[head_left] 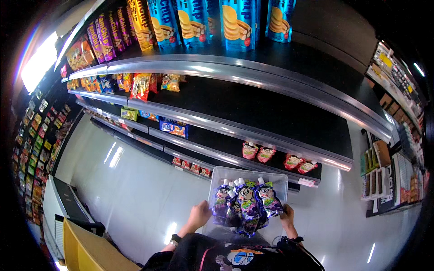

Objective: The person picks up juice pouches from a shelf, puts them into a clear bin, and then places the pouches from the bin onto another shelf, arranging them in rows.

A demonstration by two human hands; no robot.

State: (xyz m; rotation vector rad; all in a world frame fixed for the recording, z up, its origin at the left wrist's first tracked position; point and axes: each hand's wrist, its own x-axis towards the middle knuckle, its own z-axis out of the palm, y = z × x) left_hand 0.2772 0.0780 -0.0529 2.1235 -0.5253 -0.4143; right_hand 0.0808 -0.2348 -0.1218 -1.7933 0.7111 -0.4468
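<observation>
Both my hands carry a clear plastic bin [249, 171] in front of my body. My left hand [200, 214] grips its left side, and my right hand [287, 215] grips the right side. Several purple spouted pouches [246, 200] with white caps and cartoon faces lie in the bin, caps pointing away from me. Beyond the bin, red and pink spouted pouches [266, 154] with similar faces stand in two pairs on a low black shelf [217, 144]. The fingers under and behind the bin's walls are partly hidden.
Blue chip pouches [237, 25] line the top shelf, whose metal edge [217, 69] juts towards me. Bagged snacks [140, 84] sit further left. A cardboard box [91, 247] is at lower left, beside a white cabinet [64, 203]. Another display [386, 183] stands right across the glossy floor [135, 189].
</observation>
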